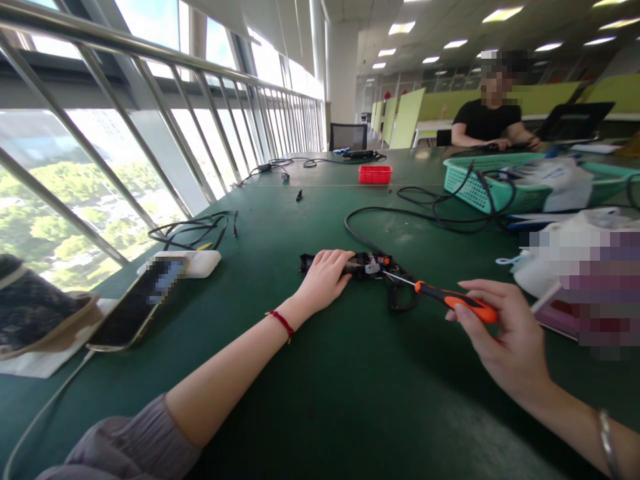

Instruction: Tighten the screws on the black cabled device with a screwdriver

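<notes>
A black corded power tool [357, 265] lies on the green table, with part of its inside exposed at the right end. My left hand [326, 275] is wrapped over its body and holds it against the tabletop. Between the thumb and fingers of my right hand [505, 333] is an orange and black screwdriver [455, 299]. Its metal shaft points left, and the tip reaches the exposed parts near a small grey piece [372, 267]. Whether the tip sits in a screw I cannot tell. A black loop-shaped part [404, 303] lies just below the tool's right end.
A red tray [375, 175] and a green basket [480, 190] stand farther back. Black cable [367, 212] runs across the table. On the left are a phone [145, 300], a white block [205, 263] and coiled cable [193, 230]. A person [487, 123] sits across, at the right.
</notes>
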Demonstrator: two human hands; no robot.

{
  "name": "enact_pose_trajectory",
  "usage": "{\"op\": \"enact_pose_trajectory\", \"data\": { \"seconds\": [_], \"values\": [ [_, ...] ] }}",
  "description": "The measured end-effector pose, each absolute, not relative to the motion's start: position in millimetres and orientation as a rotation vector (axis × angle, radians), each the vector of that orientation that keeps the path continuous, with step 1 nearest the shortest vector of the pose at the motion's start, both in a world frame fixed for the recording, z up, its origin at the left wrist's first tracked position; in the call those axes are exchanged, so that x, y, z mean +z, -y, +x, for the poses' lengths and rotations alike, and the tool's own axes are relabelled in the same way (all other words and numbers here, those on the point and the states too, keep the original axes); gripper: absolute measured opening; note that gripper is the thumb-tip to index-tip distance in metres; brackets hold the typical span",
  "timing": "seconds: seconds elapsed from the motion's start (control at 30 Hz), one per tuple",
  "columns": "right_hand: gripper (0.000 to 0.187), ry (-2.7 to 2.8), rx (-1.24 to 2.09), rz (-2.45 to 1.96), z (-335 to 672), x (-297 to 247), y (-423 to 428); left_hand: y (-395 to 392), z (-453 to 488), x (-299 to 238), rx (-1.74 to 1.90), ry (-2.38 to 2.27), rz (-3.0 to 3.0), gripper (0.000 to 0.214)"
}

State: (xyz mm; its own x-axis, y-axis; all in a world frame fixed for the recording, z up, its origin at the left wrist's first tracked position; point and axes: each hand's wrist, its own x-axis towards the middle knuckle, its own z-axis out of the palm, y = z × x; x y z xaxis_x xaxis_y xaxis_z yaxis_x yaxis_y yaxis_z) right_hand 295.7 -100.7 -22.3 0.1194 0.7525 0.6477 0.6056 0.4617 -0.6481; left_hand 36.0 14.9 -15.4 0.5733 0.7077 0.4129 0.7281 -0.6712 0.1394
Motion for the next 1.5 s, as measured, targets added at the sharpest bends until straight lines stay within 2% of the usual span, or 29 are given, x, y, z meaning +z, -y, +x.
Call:
{"op": "enact_pose_trajectory", "data": {
  "seconds": [0.17,0.37,0.47,0.63,1.03,1.5],
  "values": [
    [0.031,1.522,0.051,-1.079,294,-25,97,-15,36,-16,-0.695,1.267,-2.748,0.035],
    [0.01,1.68,0.144,-1.189,294,-18,103,-15,35,-16,-0.691,1.254,-2.738,0.035],
    [0.008,1.676,0.175,-1.192,293,-15,103,-15,36,-16,-0.692,1.251,-2.732,0.036],
    [0.005,1.739,0.021,-1.174,294,-15,104,-14,36,-15,-0.681,1.26,-2.726,0.035],
    [0.023,1.825,-0.017,-1.042,292,-9,108,-12,36,-13,-0.669,1.28,-2.705,0.036],
    [0.018,1.796,-0.046,-1.133,294,-10,106,-10,37,-12,-0.673,1.291,-2.676,0.037]
  ]
}}
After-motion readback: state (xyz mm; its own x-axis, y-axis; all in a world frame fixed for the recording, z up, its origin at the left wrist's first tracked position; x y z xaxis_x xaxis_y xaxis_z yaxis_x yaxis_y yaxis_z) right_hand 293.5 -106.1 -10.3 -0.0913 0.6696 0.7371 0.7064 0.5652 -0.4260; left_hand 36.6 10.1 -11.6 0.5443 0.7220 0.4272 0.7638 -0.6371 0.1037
